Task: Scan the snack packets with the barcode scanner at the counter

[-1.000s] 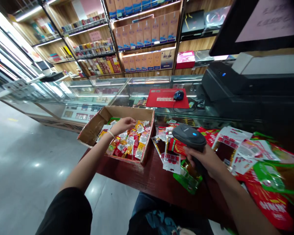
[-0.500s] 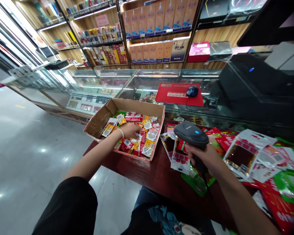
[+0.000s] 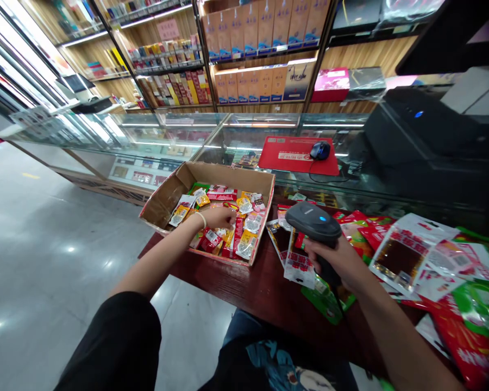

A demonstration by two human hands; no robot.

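Note:
My left hand (image 3: 220, 217) is inside an open cardboard box (image 3: 224, 172), low over small snack packets (image 3: 248, 244) in red, yellow and white. Its fingers are curled, and what they hold, if anything, is hidden. A black barcode scanner (image 3: 313, 221) with a lit blue light is gripped in my right hand (image 3: 344, 260), its head pointing left toward the box. Beneath the scanner lie white-and-red snack bags (image 3: 300, 267) and a green snack bag (image 3: 324, 301) on the dark red wooden surface (image 3: 244, 285).
A heap of larger snack bags (image 3: 403, 252) spreads to the right. Behind stands a glass display counter (image 3: 236, 130) with a red mat (image 3: 281, 155) and a mouse (image 3: 320, 151). A black machine (image 3: 424, 141) is at the right. Stocked shelves (image 3: 264, 54) line the wall.
The scanner and my right hand have shifted slightly left. My left hand stays at nearly the same spot in the box.

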